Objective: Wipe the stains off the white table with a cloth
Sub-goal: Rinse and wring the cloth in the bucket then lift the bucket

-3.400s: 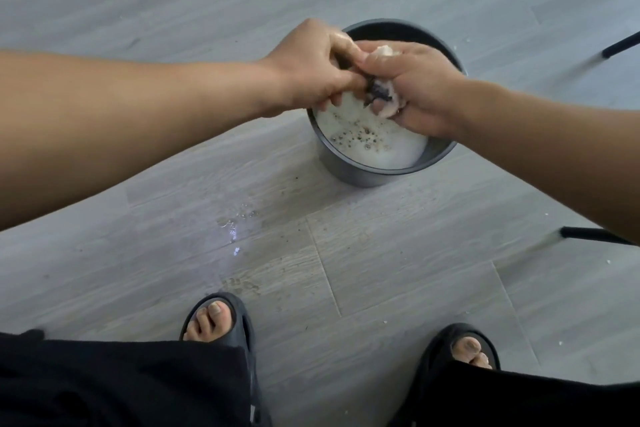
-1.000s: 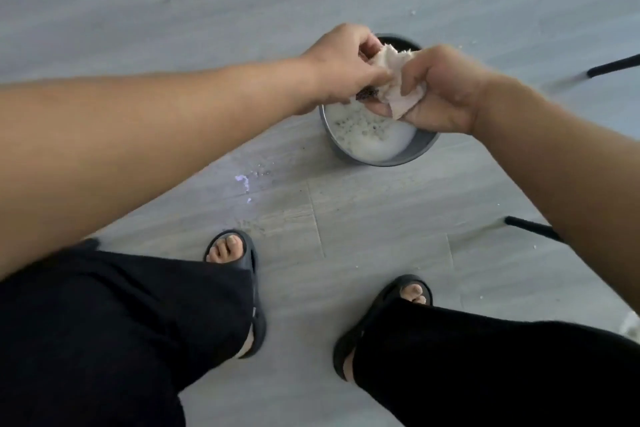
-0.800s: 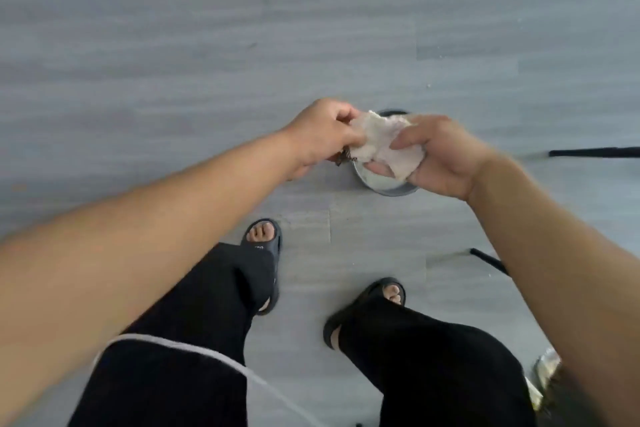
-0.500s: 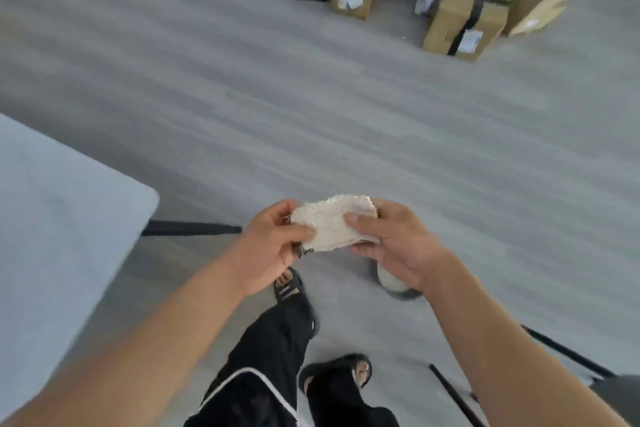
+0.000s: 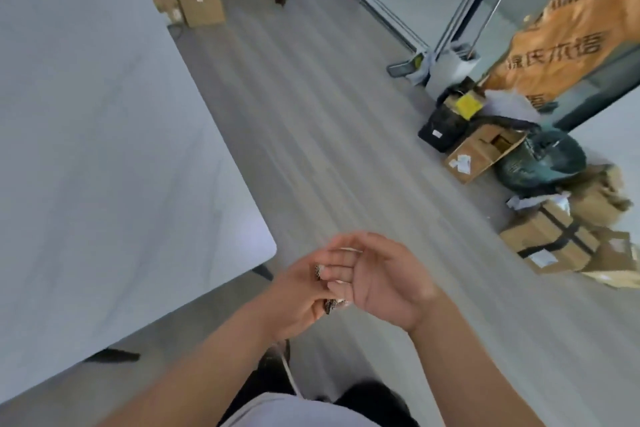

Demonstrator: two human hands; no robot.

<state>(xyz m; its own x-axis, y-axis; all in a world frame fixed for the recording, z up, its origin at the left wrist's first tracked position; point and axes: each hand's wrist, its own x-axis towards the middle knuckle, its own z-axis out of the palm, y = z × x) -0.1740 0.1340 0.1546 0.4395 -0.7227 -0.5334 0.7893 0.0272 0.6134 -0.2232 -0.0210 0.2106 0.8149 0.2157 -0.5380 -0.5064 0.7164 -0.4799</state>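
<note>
White table (image 5: 86,149) beside grey plank floor (image 5: 329,114)

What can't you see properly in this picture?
- Cloth: head view; almost all of it is hidden between the left hand and the right hand, and only small bits peek out.
- Stains: none can be made out on the table; the view is blurred, and the left edge cuts the table off.
- Boxes: the labels are too blurred to read.
</note>
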